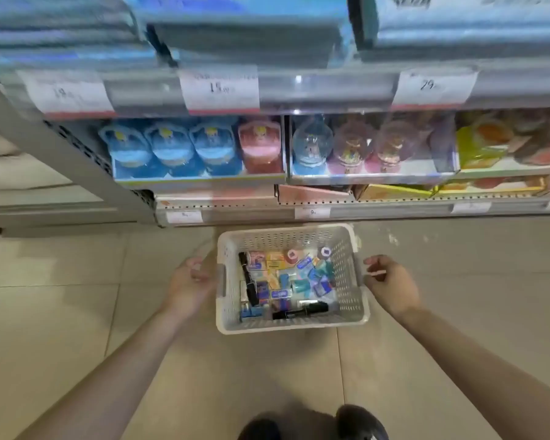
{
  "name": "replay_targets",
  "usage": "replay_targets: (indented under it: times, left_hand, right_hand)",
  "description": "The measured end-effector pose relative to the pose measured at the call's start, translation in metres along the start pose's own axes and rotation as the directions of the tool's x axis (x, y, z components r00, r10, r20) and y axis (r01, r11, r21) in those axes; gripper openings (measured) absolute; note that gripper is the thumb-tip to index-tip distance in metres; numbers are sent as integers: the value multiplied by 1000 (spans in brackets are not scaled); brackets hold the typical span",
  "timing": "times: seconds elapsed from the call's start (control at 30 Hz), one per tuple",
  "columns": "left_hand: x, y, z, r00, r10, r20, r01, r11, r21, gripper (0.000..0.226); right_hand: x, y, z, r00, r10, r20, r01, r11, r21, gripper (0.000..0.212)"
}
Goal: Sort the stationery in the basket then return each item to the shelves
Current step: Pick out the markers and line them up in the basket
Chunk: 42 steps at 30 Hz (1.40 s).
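Hands flank the load: left hand (191, 281), fingers curled at the side handle of the basket (350, 271); jumbled stationery (286, 281) inside; right hand (391, 281), fingers curled at the opposite rim. Whether either truly grips is unclear. Basket's long axis points toward the shelves (331, 211) ahead; floor (77, 296) lies open around it.

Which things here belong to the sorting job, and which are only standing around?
For the job:
- white basket
- stationery inside it
- left hand, right hand beside the basket

Just around:
- snow globes
- price tags
- shoes
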State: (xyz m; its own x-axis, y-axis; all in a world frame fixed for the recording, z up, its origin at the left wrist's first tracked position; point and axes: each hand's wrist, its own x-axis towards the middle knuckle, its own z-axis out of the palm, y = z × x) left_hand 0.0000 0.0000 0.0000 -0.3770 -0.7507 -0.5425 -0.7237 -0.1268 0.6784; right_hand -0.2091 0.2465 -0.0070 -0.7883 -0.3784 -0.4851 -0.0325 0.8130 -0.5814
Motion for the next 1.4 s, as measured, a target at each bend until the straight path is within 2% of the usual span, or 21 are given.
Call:
replay_targets:
  times: [0.07,0.2,0.3,0.47,0.57,0.77,0.9,0.93,1.0,1.03,1.07,1.1,1.17,1.2,1.23,1.3,1.4]
  left_hand:
    - [15,-12,16,997,71,-19,-69,993,97,45]
    - [54,-40,38,985,161,63,-171,957,234,81]
    - [76,-56,46,974,208,86,-224,931,289,87]
    - [84,-65,61,951,309,13,-286,862,419,79]
    - [86,-71,64,933,358,-31,-317,859,401,74]
    - [75,-78,75,905,425,7,-403,854,329,71]
    - [70,-80,85,917,398,9,-386,882,270,69]
    - [69,-81,86,920,391,11,-380,886,267,69]
    - [69,-84,89,920,392,3,-378,885,270,68]
    - [69,-84,90,918,397,-5,-381,883,275,68]
    - [70,-84,90,915,404,-11,-385,880,278,68]
    - [71,-84,91,913,406,-18,-386,879,281,68]
    - [71,-83,92,911,411,-36,-385,879,283,68]
    - [72,-83,92,911,410,-45,-382,881,280,69]
    - [72,-84,92,910,412,-49,-383,880,279,69]
    - [72,-84,93,905,422,-60,-389,875,288,69]
    - [69,-83,93,896,437,-73,-400,869,289,68]
  right_hand:
    - [19,14,18,997,-74,-35,70,991,-114,32]
    - [50,31,51,968,-252,-17,239,933,-269,67]
    - [69,40,70,964,-265,-31,241,916,-322,78]
    - [81,47,83,950,-282,-132,216,902,-375,77]
    - [83,54,81,932,-329,-150,248,883,-399,78]
    - [71,69,71,904,-391,-172,313,880,-357,75]
    - [66,74,68,910,-358,-207,250,875,-415,76]
    - [64,71,68,881,-403,-247,246,837,-488,75]
    - [59,53,77,760,-574,-306,320,740,-592,64]
    - [57,39,89,700,-655,-285,403,692,-599,53]
    - [55,24,105,680,-703,-209,502,653,-566,41]
    - [55,8,123,706,-704,-70,588,639,-496,32]
    - [63,-13,170,804,-530,269,590,657,-470,27]
    - [69,-20,193,817,-423,393,576,633,-517,32]
    - [76,-23,214,815,-355,458,575,592,-564,37]
    - [87,-24,244,820,-314,478,569,538,-622,34]
    - [95,-21,263,836,-290,466,541,575,-613,24]
